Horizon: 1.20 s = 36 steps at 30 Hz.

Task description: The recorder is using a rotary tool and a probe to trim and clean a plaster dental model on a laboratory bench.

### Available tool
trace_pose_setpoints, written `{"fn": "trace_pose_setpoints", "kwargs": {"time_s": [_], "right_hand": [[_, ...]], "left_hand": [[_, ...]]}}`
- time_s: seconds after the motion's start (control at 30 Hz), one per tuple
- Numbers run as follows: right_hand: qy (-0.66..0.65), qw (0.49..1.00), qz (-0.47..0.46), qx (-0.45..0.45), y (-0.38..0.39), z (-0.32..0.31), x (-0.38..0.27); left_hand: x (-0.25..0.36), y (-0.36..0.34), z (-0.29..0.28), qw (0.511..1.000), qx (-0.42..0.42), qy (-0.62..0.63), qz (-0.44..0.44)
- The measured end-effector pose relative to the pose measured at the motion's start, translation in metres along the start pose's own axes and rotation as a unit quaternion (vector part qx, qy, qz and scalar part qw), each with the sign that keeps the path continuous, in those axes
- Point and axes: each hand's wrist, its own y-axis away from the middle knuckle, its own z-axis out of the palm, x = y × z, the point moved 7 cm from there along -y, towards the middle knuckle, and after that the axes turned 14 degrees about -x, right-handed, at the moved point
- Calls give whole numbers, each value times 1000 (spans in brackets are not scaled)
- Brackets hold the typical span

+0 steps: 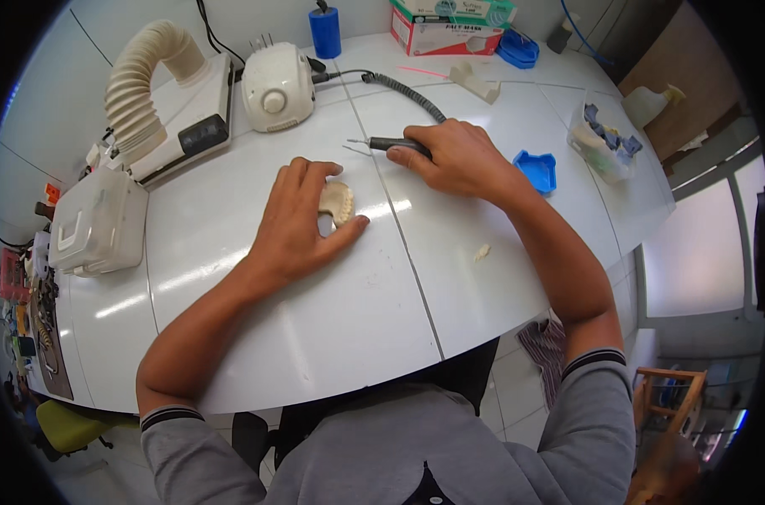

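Note:
My left hand (295, 220) rests on the white table around a cream dental cast (339, 200), a horseshoe-shaped arch with teeth along its outer edge. Its thumb and index finger lie at opposite sides of the cast; the palm side is hidden. Further right, my right hand (458, 158) grips a dark rotary handpiece (386, 143) with a thin metal tip pointing left, apart from the cast. A grey coiled cord (407, 91) runs from behind that hand toward the cream control unit (277, 91) with a round knob.
A ribbed suction hose (134, 88) arches over its housing at the back left, beside a translucent lidded case (98, 220). Right of my right hand are a small blue tray (536, 171) and a clear bin (597, 147). A cream scrap (482, 252) lies nearer. Cartons (445, 38) stand at the back.

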Motion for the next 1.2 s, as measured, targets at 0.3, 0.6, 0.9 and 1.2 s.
{"fn": "trace_pose_setpoints", "kwargs": {"time_s": [0.3, 0.6, 0.9, 1.2], "right_hand": [[9, 995, -52, 85, -15, 10, 28], [7, 994, -83, 74, -4, 10, 19], [37, 968, -229, 95, 5, 18, -8], [109, 965, -221, 85, 3, 28, -16]], "left_hand": [[-11, -3, 8, 1000, 2, 24, -4], [-9, 4, 3, 994, 29, 106, 7], [-22, 9, 1, 989, 25, 147, -15], [-19, 6, -1, 992, 5, 124, -28]]}}
